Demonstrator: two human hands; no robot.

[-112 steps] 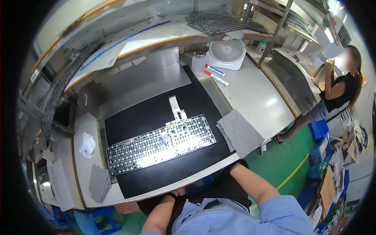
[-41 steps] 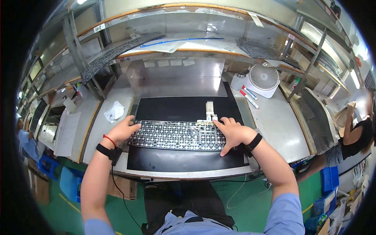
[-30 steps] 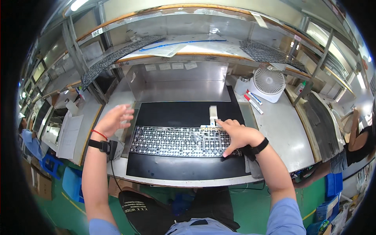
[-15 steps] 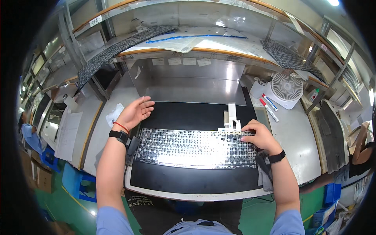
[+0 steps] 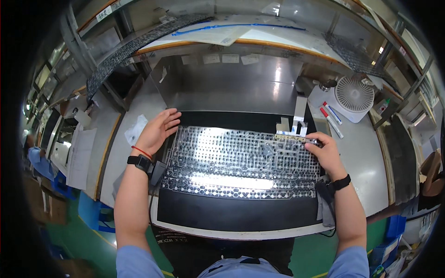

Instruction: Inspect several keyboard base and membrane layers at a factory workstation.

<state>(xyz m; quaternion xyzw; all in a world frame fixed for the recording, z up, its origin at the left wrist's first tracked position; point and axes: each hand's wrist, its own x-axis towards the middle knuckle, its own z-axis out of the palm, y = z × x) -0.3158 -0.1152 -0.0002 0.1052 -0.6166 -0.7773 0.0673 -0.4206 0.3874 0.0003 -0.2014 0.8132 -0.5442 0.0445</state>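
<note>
A wide, clear plastic sheet (image 5: 222, 155) patterned with rows of dark dots and fine lines lies before me on a black mat (image 5: 241, 211). Its far right corner is pinched between the thumb and fingers of my right hand (image 5: 328, 153). White flat tabs (image 5: 299, 118) stick out from the far edge, just beside those fingertips. My left hand (image 5: 159, 128) is open at the far left corner, fingers stretched and palm turned inward; whether it touches the sheet I cannot tell. A second dotted layer seems to lie along the near edge, partly under the first.
A metal plate (image 5: 227, 88) leans behind the mat. To the right are a white fan (image 5: 354, 95) and red and blue markers (image 5: 331, 123). Crumpled clear plastic (image 5: 136, 130) lies left of my left hand. The shelf above holds more dotted sheets (image 5: 139, 44).
My right hand has moved away from me and to the right, drawing the sheet's far edge and white tabs along. More of the sheet now shows. My left hand stays open, slightly higher.
</note>
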